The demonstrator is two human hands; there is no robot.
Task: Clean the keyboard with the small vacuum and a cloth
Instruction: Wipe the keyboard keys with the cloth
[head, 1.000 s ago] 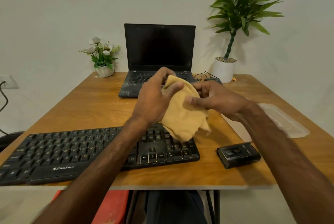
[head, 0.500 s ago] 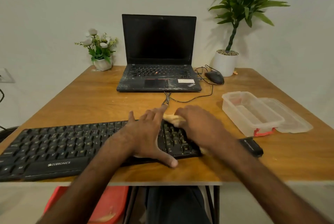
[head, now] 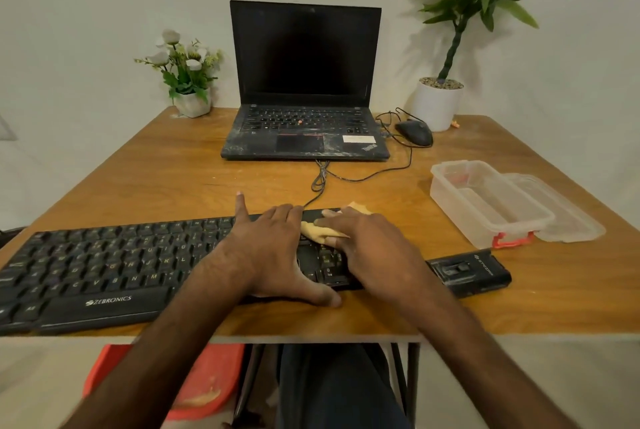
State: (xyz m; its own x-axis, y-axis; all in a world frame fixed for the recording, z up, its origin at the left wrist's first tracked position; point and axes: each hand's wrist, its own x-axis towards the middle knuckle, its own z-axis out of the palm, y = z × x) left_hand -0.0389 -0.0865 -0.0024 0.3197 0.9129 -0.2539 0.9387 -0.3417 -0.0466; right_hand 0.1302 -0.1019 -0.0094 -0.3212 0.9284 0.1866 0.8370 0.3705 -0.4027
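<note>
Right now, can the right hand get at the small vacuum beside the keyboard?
Probably yes. The small vacuum lies on the table just past the right end of the keyboard, beside the right hand, nothing between them. That hand presses the cloth on the keyboard, so it must leave that first.

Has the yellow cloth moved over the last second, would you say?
Yes: the cloth dropped from mid-air onto the keyboard's right end, under the right hand.
</note>
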